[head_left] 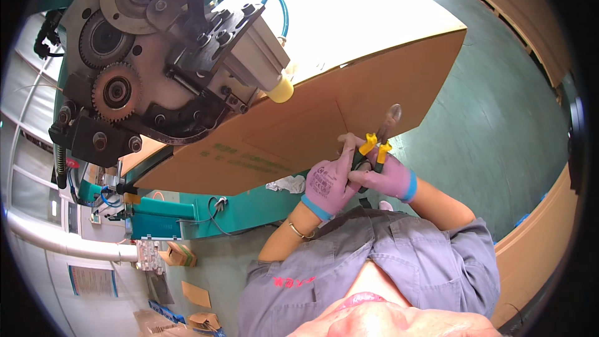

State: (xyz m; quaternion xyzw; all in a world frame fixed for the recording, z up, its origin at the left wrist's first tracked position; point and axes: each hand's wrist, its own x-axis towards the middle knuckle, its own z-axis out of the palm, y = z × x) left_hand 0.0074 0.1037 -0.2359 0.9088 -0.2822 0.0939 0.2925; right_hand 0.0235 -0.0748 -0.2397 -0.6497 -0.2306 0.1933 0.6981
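Pliers point(382, 140) with yellow and black handles are in front of me, their metal head turned away from my body. My right hand point(394, 178), in a pink glove with a blue cuff, is closed around the handles. Close against it on the left is my left hand point(327, 184), gloved the same way. Its fingers are drawn together beside the near handle; whether they pinch anything is hidden. Just beyond both hands stands the brown side of a large cardboard box point(293, 143), with green print on it. The pliers' head shows in front of that side.
A machine head point(134, 56) with gears, bolts and a yellow-tipped cylinder overhangs the box at left. Blue air hoses point(284, 9) curve behind it. A teal machine frame point(240, 212) runs below the box. Cardboard pieces point(196, 293) lie on the floor at lower left. Brown panels point(536, 243) line the right.
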